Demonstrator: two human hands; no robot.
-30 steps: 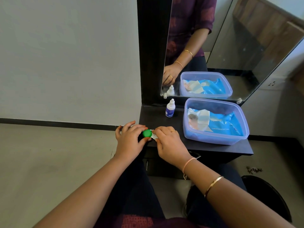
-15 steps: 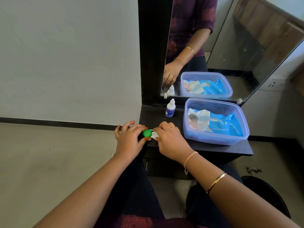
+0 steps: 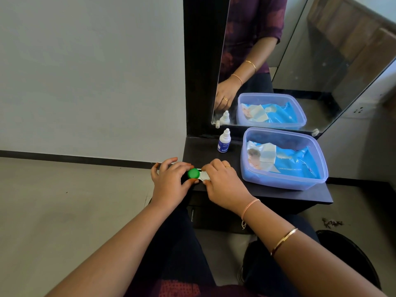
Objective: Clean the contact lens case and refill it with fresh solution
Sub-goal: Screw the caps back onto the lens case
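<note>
Two hands at work on the near left edge of a black shelf [image 3: 278, 196]: I hold the contact lens case [image 3: 204, 176] between them, low over the shelf's edge, though I cannot tell whether it rests on the surface. My left hand [image 3: 171, 181] pinches the green cap [image 3: 193, 173] on the case's left end, thumb on the near side and curled fingers on the far side. My right hand [image 3: 222, 185], a ring [image 3: 227, 166] on one finger, curls its fingers and thumb round the white right end, most of which is hidden under them. The two hands sit just beside each other, with only the cap and a strip of white showing in the gap. Beyond my grip and slightly to its right, the solution bottle [image 3: 224, 143] stands upright with its nozzle cap on, well apart from my fingers and close to the foot of the mirror [image 3: 310, 71]. Farther right of my grip sits an open translucent tub [image 3: 278, 180] holding a blue pack of wet wipes [image 3: 287, 163]. The mirror repeats the bottle, the tub and one hand. A thin pink band [image 3: 249, 209] circles my right wrist and a gold bangle [image 3: 284, 241] sits farther up the forearm.
</note>
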